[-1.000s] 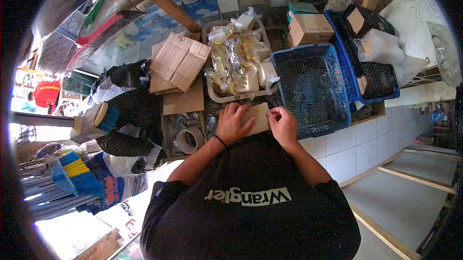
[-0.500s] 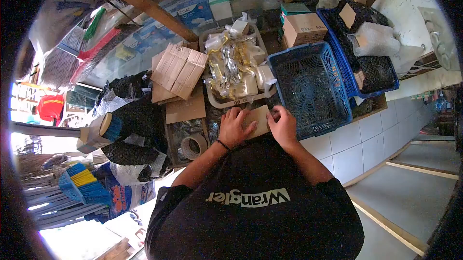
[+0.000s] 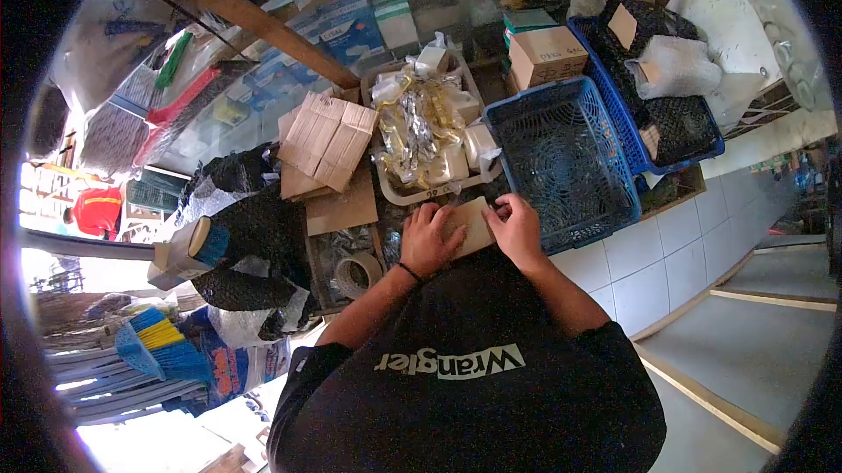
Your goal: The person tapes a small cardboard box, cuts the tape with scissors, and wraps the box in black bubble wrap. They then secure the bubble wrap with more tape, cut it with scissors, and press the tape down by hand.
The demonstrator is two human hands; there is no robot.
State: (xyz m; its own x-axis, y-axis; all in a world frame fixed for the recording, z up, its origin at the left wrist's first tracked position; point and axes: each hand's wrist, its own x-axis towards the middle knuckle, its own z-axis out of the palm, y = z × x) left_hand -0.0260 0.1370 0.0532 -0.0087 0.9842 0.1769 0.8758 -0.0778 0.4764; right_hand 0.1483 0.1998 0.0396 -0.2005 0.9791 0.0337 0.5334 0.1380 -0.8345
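Note:
A small pale tan box or packet (image 3: 474, 226) is held between my two hands, close in front of my chest. My left hand (image 3: 428, 241) lies on its left side with the fingers over it. On its upper right edge, my right hand (image 3: 516, 229) pinches with thumb and fingers. Just beyond stands a white tray (image 3: 399, 199) heaped with small pale boxes and gold and silver plastic-wrapped pieces (image 3: 421, 127). To the right of my right hand is a blue plastic basket (image 3: 574, 232). The underside of the small box is hidden.
Flattened cardboard (image 3: 329, 140) lies left of the tray, above a tape roll (image 3: 358, 275). A cardboard box (image 3: 548, 56) and a second blue basket (image 3: 645, 153) with bubble-wrapped items stand at the right. Brooms (image 3: 162, 346) and black-wrapped bundles (image 3: 254, 245) crowd the left.
The camera view has shifted slightly. Both hands keep the same hold on the small tan box, with little visible movement.

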